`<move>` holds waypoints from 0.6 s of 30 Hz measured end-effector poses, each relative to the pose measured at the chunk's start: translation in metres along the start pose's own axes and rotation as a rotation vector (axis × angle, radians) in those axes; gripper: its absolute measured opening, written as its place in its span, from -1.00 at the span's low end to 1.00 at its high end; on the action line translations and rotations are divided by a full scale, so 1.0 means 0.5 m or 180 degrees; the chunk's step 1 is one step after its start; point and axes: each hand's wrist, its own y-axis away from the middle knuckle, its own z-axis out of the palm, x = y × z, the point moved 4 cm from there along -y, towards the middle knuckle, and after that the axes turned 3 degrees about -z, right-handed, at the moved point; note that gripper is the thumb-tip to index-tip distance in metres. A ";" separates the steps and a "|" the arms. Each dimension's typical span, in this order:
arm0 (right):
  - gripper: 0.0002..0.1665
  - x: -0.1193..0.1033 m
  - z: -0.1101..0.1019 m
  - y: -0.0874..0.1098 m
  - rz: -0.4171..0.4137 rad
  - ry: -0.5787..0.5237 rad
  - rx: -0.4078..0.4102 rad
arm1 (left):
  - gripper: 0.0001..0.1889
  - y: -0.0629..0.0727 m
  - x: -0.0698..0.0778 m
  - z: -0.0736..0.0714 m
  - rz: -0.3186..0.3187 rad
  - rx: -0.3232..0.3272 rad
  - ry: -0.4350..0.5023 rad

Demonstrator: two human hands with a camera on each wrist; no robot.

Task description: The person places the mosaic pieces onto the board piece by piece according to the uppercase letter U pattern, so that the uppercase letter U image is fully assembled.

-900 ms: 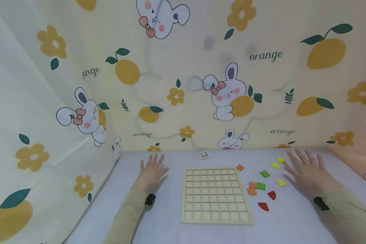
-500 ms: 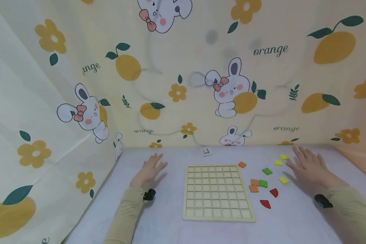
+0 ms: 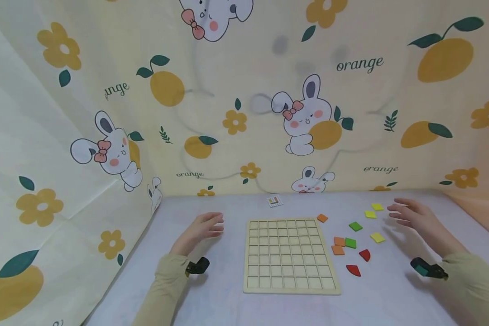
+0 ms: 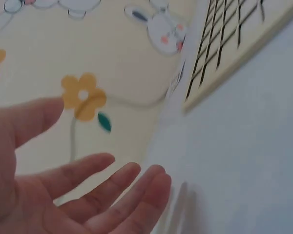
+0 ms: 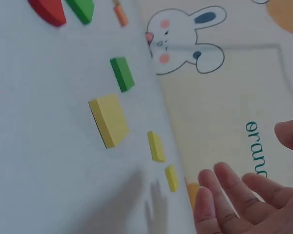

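Left of a pale wooden grid board (image 3: 291, 256), my left hand (image 3: 199, 231) hovers over the table with relaxed fingers and holds nothing. In the left wrist view its thumb and fingers (image 4: 122, 183) are spread apart. My right hand (image 3: 419, 222) hovers at the right, also holding nothing, nearest to yellow square tiles (image 3: 377, 237). Between it and the board lie green tiles (image 3: 355, 226), orange tiles (image 3: 338, 250) and red quarter-round pieces (image 3: 353, 270). The right wrist view shows a yellow tile (image 5: 110, 122) flat on the table, apart from the hand.
A small printed card (image 3: 275, 201) lies behind the board near the back edge. A patterned curtain (image 3: 228, 90) hangs along the back and sides of the white table (image 3: 224, 290). Each wrist wears a small black camera (image 3: 197, 266).
Both hands have turned from palms down toward palms facing inward, and their fingers have come closer together. The board and tiles have stayed where they were.
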 end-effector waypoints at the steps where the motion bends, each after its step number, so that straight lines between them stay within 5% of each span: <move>1: -0.11 0.001 0.001 0.003 0.0032 -0.0064 -0.0038 | -0.38 0.003 0.000 0.005 -0.0045 -0.0032 0.0086; 6: -0.11 0.009 0.006 0.015 0.0127 -0.0109 -0.0198 | -0.42 0.020 -0.005 0.034 -0.0135 -0.0172 0.0282; 18: -0.26 0.025 0.029 0.031 0.0239 -0.0076 -0.0585 | -0.49 0.031 -0.021 0.111 -0.0218 -0.0390 0.0151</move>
